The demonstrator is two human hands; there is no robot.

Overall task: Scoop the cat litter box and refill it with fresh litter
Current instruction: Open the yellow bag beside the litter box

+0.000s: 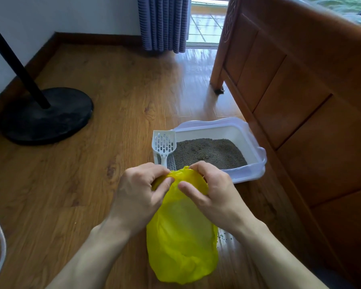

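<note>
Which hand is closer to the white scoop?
The left hand. It pinches the yellow bag just below the white scoop's handle; the right hand grips the bag farther right, in front of the litter box.

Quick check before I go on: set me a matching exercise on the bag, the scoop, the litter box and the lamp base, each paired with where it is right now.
Things:
1. yellow bag
2. white scoop
3. litter box
4. black lamp base

Places:
A. on the floor against the wooden bed frame
B. pinched at its top by the left hand and the right hand
C. on the floor at far left, near the wall
D. standing in a holder on the box's left end

Pairs: 1-B, 2-D, 3-A, 4-C
</note>
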